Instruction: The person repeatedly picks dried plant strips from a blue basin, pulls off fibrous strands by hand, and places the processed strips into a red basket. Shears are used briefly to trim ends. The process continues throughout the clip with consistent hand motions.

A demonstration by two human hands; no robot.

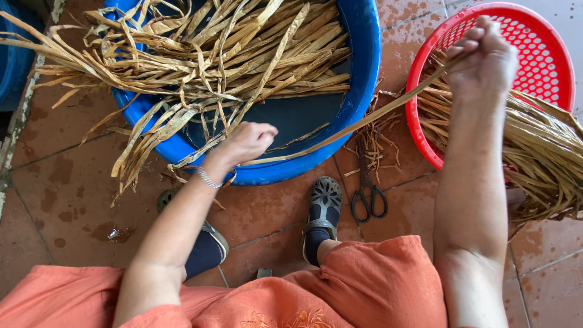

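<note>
A person in orange clothing sits over a wet, reddish tiled floor [73,182], pulling one long dried leaf strip [364,119] taut between both hands. The left hand [246,143] is curled shut, pinching the strip's lower end just above the rim of a big blue plastic tub [364,67]. A thin metal bracelet [208,178] circles that wrist. The right hand [483,61] is raised higher, fingers pressed together around the strip's upper end, in front of a red perforated basket [546,54]. The strip runs slantwise from one hand to the other, crossing over the tub's edge and the gap of floor between tub and basket.

The tub holds a loose heap of dried leaf strips [200,54], pale tan, many spilling over its left rim. Another bundle of the same strips [540,152] lies in the basket and hangs out over its lower right side. On the tiles between the two containers lies a pair of black-handled scissors [367,197] among short leaf scraps [370,143]. Two feet in dark socks and grey sandals [325,203] rest on the floor below the tub.
</note>
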